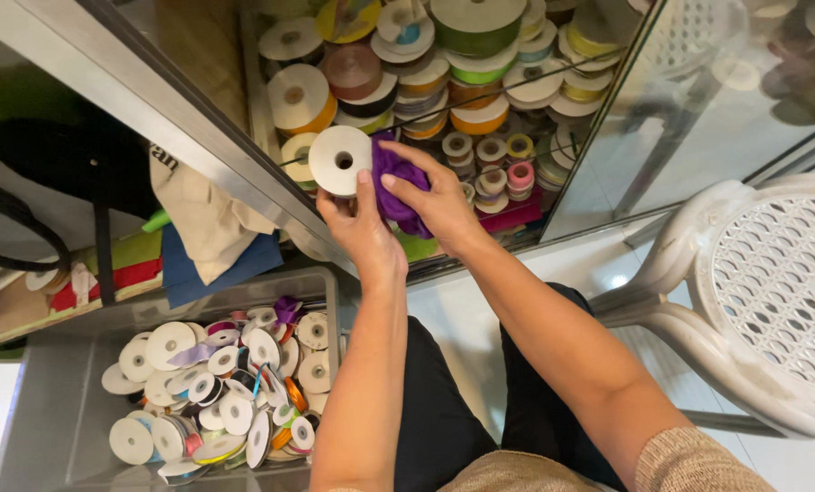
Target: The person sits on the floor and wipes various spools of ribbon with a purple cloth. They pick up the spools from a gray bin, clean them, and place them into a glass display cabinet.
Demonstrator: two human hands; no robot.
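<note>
Here, left hand [363, 232] grip clasping round white spool [340, 160], right hand [439, 200] grip bunching purple ribbon [391, 178]

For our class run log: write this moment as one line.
left hand: holds white spool | right hand: grips purple ribbon | below: grey bin of spools

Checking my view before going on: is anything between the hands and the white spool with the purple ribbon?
Nothing visible: the left hand grips the white spool and the right hand lies on its purple ribbon.
</note>
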